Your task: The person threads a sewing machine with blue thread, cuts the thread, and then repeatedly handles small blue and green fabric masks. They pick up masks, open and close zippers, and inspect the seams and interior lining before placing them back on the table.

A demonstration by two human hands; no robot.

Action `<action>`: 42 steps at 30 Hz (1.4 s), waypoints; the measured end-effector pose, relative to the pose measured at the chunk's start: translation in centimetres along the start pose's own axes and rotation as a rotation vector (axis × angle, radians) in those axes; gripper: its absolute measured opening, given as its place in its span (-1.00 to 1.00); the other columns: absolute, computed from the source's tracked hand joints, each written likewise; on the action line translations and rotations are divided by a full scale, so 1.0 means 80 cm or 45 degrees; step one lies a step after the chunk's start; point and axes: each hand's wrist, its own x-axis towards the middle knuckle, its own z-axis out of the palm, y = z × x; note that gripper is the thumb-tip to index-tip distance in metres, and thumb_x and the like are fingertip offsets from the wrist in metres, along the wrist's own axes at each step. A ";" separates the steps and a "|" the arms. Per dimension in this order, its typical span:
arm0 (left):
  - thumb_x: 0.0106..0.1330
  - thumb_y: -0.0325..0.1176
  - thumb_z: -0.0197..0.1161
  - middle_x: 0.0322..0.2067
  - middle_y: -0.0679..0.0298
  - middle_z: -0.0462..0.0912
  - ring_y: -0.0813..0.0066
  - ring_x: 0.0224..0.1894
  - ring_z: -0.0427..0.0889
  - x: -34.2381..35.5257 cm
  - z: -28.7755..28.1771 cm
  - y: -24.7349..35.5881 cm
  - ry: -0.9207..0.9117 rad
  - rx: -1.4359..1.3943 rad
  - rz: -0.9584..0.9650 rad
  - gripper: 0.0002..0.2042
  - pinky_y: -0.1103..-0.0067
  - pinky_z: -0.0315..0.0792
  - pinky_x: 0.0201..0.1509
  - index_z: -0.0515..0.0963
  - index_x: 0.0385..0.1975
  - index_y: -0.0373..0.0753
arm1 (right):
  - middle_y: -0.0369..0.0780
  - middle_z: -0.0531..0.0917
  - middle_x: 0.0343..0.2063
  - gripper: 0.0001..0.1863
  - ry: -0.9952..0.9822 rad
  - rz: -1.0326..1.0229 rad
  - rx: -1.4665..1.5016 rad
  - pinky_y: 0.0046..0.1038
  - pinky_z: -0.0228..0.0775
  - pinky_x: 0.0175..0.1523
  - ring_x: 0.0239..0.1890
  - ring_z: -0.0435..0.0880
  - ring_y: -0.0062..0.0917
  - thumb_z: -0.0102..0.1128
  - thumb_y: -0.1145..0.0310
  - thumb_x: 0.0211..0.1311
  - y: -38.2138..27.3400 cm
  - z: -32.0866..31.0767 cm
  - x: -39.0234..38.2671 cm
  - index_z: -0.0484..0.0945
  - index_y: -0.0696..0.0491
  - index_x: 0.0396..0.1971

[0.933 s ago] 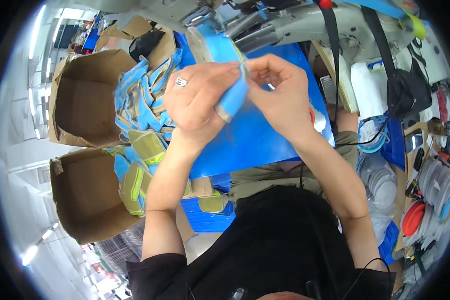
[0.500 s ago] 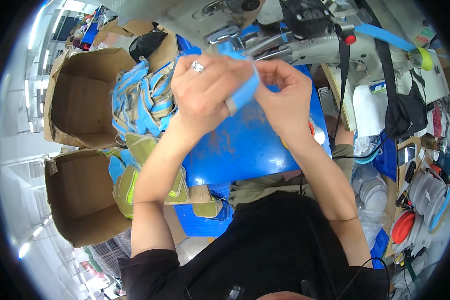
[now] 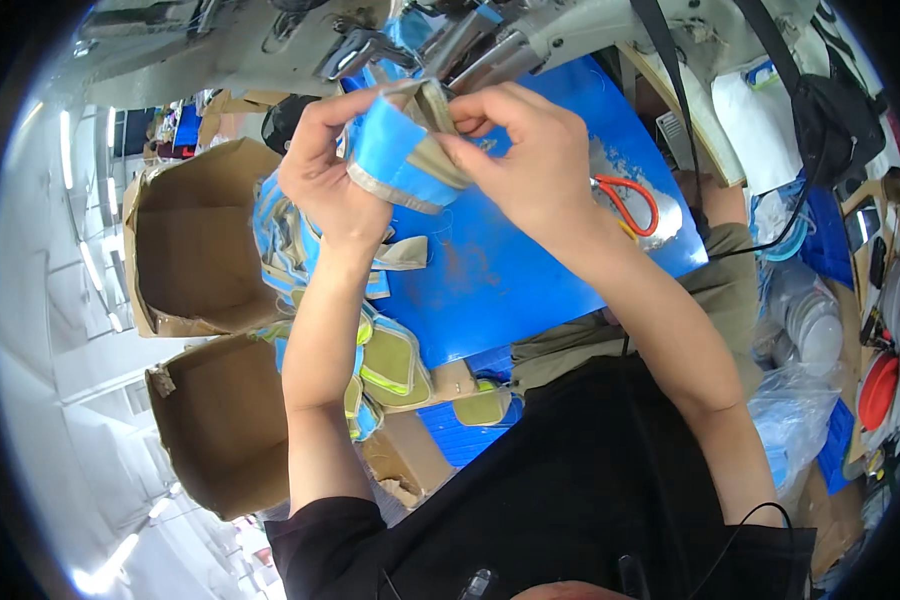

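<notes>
A folded blue and khaki fabric strip [image 3: 390, 150] with pale edging is held up just below the metal parts of a machine [image 3: 470, 45]. My left hand [image 3: 325, 170] grips it from the left, fingers partly hidden behind it. My right hand [image 3: 520, 150] pinches its right side between thumb and bent fingers. Beneath them is a blue work surface [image 3: 480, 290]. Red-handled scissors [image 3: 640, 205] lie beside my right wrist. A pile of blue and khaki strips [image 3: 280, 240] lies left of my left forearm, with olive pieces [image 3: 390, 360] edged in bright yellow-green nearer me.
Two open cardboard boxes [image 3: 195, 250] [image 3: 215, 430] stand at the left. Black straps hang at the upper right by a black pouch [image 3: 835, 120]. Plastic bags [image 3: 785, 420], red discs [image 3: 875, 390] and other clutter fill the right side. The machine's pale body [image 3: 170, 50] spans the top.
My hands have moved left relative to the machine, and the held strip is turned so its folded inside shows. My left fingers moved behind it. The view has shifted, uncovering the scissors.
</notes>
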 end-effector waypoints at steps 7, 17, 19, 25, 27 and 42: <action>0.11 -0.38 0.50 -0.26 0.30 0.81 0.51 -0.25 0.77 0.012 0.000 -0.001 -0.175 0.363 0.652 -0.82 0.54 0.34 0.06 0.66 -0.34 -0.19 | -0.23 0.72 -0.39 -0.78 0.110 0.036 0.077 -0.45 0.55 -0.31 -0.35 0.76 -0.43 0.50 0.48 -0.01 0.002 0.015 -0.010 0.66 0.06 -0.33; 0.07 -0.34 0.43 -0.32 0.40 0.79 0.57 -0.28 0.76 0.017 0.004 0.014 -0.221 0.659 0.911 -0.87 0.54 0.24 0.05 0.69 -0.38 -0.11 | -0.20 0.75 -0.41 -0.80 0.071 0.160 0.272 -0.50 0.59 -0.24 -0.37 0.78 -0.49 0.39 0.60 0.02 0.010 0.015 -0.008 0.67 0.15 -0.30; 0.01 -0.35 0.38 -0.30 0.40 0.79 0.58 -0.30 0.73 0.018 0.006 0.009 -0.197 0.681 0.927 -0.84 0.55 0.23 0.05 0.71 -0.37 -0.11 | -0.19 0.76 -0.43 -0.80 0.055 0.240 0.285 -0.50 0.59 -0.24 -0.38 0.78 -0.50 0.38 0.59 0.02 0.003 0.009 -0.004 0.68 0.15 -0.29; 0.03 -0.37 0.35 -0.29 0.40 0.79 0.56 -0.31 0.73 0.027 0.011 0.007 -0.162 0.699 0.986 -0.86 0.56 0.27 0.01 0.71 -0.39 -0.13 | -0.20 0.76 -0.43 -0.79 -0.079 0.441 0.457 -0.54 0.57 -0.26 -0.39 0.76 -0.60 0.38 0.54 0.02 -0.008 -0.009 0.016 0.71 0.17 -0.27; 0.04 -0.39 0.36 -0.29 0.38 0.79 0.52 -0.30 0.73 0.026 0.007 0.006 -0.153 0.657 0.972 -0.87 0.56 0.29 0.00 0.70 -0.38 -0.15 | -0.26 0.73 -0.39 -0.75 -0.120 0.457 0.484 -0.63 0.55 -0.21 -0.34 0.70 -0.70 0.32 0.63 0.04 -0.010 -0.011 0.016 0.67 0.22 -0.21; -0.01 -0.47 0.28 -0.33 0.42 0.74 0.55 -0.26 0.72 -0.004 0.010 0.016 -0.148 0.709 0.790 -0.77 0.47 0.32 0.07 0.75 -0.33 -0.11 | -0.27 0.74 -0.41 -0.75 -0.172 0.430 0.470 -0.61 0.52 -0.27 -0.40 0.68 -0.70 0.37 0.57 0.09 0.003 -0.010 0.002 0.70 0.18 -0.17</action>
